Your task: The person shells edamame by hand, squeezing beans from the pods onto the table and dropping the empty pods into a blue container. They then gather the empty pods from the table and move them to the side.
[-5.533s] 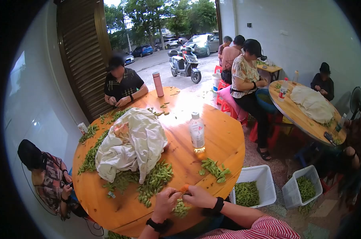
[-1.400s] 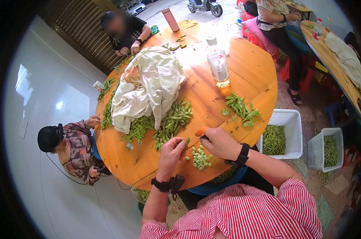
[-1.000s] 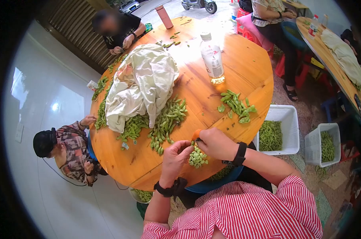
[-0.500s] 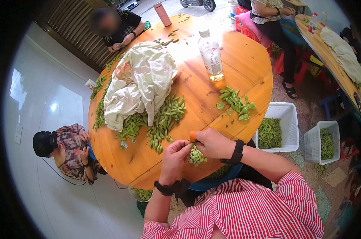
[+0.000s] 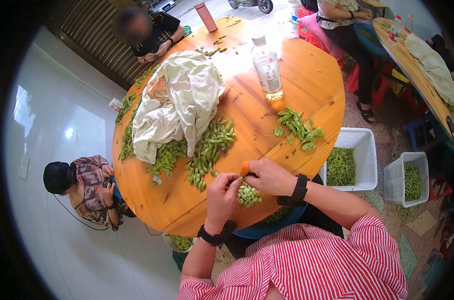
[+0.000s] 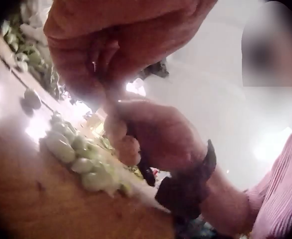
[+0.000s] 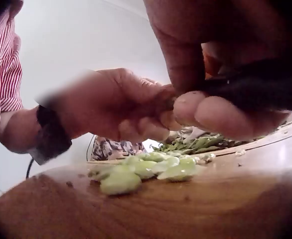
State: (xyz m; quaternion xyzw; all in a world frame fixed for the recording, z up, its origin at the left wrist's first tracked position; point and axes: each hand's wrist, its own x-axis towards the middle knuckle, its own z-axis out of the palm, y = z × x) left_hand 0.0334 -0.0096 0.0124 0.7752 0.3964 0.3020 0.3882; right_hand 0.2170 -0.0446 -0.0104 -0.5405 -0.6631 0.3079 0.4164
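Observation:
My left hand point(image 5: 221, 200) and right hand point(image 5: 272, 179) meet at their fingertips over the near edge of the round table. Thumb and fingers of the left pinch a green bean pod, mostly hidden behind them. An orange cover point(image 5: 245, 167) sits on a finger of the right hand. That hand also grips a dark, slim handle point(image 7: 265, 87), seen in the right wrist view; its working end is hidden. Just below the fingers lies a small heap of pale green shelled beans point(image 5: 249, 195), which also shows as beans point(image 6: 81, 159) in the left wrist view.
Bean pods point(image 5: 209, 150) lie beside a crumpled white cloth point(image 5: 177, 105). Further right are a drink bottle point(image 5: 267, 70) and more pods point(image 5: 299, 129). A white crate point(image 5: 364, 160) of pods stands on the floor right of the table. Other people sit around.
About 1.4 seconds ago my hands were apart, a green pod in the left fingertips; they have since come together above the beans. The person at left has drawn a hand back from the table.

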